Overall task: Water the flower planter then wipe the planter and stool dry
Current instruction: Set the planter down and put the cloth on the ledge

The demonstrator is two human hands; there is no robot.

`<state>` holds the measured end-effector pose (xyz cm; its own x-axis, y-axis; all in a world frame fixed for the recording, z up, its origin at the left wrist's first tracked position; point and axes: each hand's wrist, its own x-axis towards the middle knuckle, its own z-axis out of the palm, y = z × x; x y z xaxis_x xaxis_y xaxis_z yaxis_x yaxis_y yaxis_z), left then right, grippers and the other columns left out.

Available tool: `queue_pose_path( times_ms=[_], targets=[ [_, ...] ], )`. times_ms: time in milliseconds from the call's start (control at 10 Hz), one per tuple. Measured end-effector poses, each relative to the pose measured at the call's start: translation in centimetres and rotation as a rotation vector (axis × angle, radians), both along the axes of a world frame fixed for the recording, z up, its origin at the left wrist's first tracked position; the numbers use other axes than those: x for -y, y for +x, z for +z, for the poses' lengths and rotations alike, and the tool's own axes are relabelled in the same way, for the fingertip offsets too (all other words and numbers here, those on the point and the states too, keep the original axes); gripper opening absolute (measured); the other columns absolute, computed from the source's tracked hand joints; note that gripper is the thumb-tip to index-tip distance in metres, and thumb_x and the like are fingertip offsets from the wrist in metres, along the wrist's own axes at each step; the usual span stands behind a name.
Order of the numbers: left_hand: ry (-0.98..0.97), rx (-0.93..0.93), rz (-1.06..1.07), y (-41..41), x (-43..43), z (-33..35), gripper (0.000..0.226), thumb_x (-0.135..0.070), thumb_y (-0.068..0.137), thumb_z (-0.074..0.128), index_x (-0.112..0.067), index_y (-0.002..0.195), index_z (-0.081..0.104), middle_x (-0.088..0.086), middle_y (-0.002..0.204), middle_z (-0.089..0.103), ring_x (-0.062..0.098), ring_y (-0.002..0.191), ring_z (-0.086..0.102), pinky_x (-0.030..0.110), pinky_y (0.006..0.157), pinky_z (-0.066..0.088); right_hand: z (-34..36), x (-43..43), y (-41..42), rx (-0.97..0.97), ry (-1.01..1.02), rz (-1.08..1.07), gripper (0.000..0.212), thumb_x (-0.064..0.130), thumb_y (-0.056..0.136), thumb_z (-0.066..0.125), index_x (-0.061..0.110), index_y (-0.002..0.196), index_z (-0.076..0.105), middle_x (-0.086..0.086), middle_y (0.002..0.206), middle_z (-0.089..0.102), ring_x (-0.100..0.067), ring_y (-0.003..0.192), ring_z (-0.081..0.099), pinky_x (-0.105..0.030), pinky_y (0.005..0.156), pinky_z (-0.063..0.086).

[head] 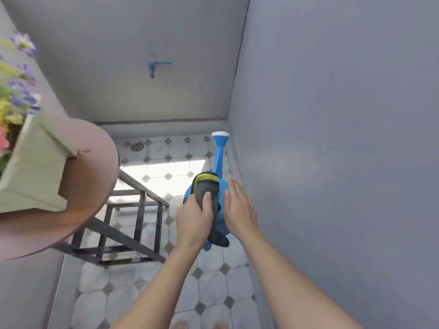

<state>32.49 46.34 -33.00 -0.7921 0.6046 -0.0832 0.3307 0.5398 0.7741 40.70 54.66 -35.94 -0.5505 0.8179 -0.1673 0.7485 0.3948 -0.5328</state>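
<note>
From the head view, the blue can [219, 186] sits on the tiled floor, tight against the right wall, its white-tipped spout pointing toward the far corner. The left hand [193, 217] is clenched around a dark cloth [209, 198] with a yellow edge, draped over the top of the can. The right hand [238, 207] hovers flat and released just right of the can, gripping nothing. My guess is the cloth is being taken off so wiping can begin; best lift it straight up, with the free palm steadying the can so it doesn't tip. The planter [31, 167] stands well left of the can on the round stool [92, 176], filled with purple, yellow and pink flowers [16, 91]. Whether the can holds water I cannot tell.
</note>
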Motion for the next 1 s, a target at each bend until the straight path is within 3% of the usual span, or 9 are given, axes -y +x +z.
queue_pose_path(
  times_ms=[100,300,500,600,700,800,900,1000],
  targets=[
    [-0.07,0.042,0.028,-0.4,0.1,-11.8,0.034,-0.034,0.097,0.046,-0.006,0.079,0.055,0.004,0.068,0.055,0.022,0.063,0.049,0.031,0.055,0.031,-11.7,-0.1,-0.7,0.092,-0.043,0.049,0.049,0.03,0.102,0.015,0.017,0.149,0.009,0.002,0.158,0.01,-0.013,0.144,0.005,-0.04,0.118,0.012],
    [-0.108,0.025,0.024,-1.1,-0.3,-28.7,0.029,-0.032,0.096,0.048,-0.011,0.076,0.05,-0.003,0.064,0.048,0.018,0.062,0.045,0.027,0.054,0.024,-29.1,-0.2,-1.4,0.203,-0.078,0.074,0.05,0.033,0.102,0.012,0.02,0.149,0.004,0.004,0.158,0.005,-0.013,0.145,0.002,-0.04,0.116,0.008],
    [-0.145,0.07,0.033,-0.9,-1.0,-40.4,0.031,-0.034,0.096,0.046,-0.01,0.076,0.049,0.005,0.07,0.056,0.023,0.064,0.052,0.029,0.057,0.033,-40.7,-0.9,-1.9,0.184,-0.134,0.079,0.049,0.034,0.102,0.012,0.023,0.149,0.003,0.006,0.158,0.002,-0.012,0.144,-0.001,-0.041,0.116,0.004],
    [-0.17,0.06,0.029,-0.7,-1.1,-43.3,0.03,-0.034,0.097,0.046,-0.011,0.077,0.048,0.002,0.068,0.053,0.021,0.063,0.049,0.029,0.055,0.032,-43.9,-0.9,-1.8,0.183,-0.138,0.073,0.049,0.034,0.102,0.013,0.023,0.149,0.004,0.006,0.158,0.003,-0.013,0.145,-0.001,-0.041,0.116,0.005],
    [-0.155,0.062,0.015,-0.3,-0.9,-46.1,0.029,-0.032,0.096,0.048,-0.012,0.076,0.046,-0.006,0.063,0.047,0.013,0.057,0.046,0.017,0.047,0.026,-47.2,-0.9,-1.6,0.179,-0.156,0.073,0.048,0.034,0.102,0.014,0.025,0.149,0.004,0.007,0.158,0.004,-0.013,0.145,0.0,-0.042,0.116,0.006],
    [-0.135,0.094,0.015,0.2,-0.6,-47.1,0.028,-0.033,0.096,0.048,-0.013,0.076,0.046,-0.007,0.064,0.049,0.004,0.058,0.046,0.015,0.047,0.026,-48.3,-1.0,-1.4,0.145,-0.18,0.063,0.048,0.034,0.102,0.015,0.027,0.148,0.004,0.008,0.158,0.005,-0.013,0.144,-0.001,-0.042,0.116,0.006],
    [-0.156,0.129,-0.03,0.3,-0.8,-47.0,0.028,-0.037,0.096,0.044,-0.014,0.082,0.048,-0.003,0.071,0.053,0.013,0.065,0.054,0.02,0.051,0.036,-48.3,-1.5,-1.4,0.17,-0.203,0.073,0.049,0.035,0.102,0.013,0.027,0.148,0.0,0.007,0.158,0.002,-0.014,0.144,-0.003,-0.043,0.116,0.004],
    [-0.279,0.005,-0.055,-0.1,-0.5,-45.9,0.034,-0.043,0.095,0.042,-0.011,0.09,0.051,0.003,0.085,0.055,0.022,0.081,0.055,0.033,0.067,0.046,-47.2,-1.5,-1.1,0.198,-0.186,0.047,0.05,0.034,0.102,0.013,0.024,0.148,-0.004,0.005,0.158,-0.002,-0.015,0.144,-0.005,-0.044,0.116,0.004]
  ],
)
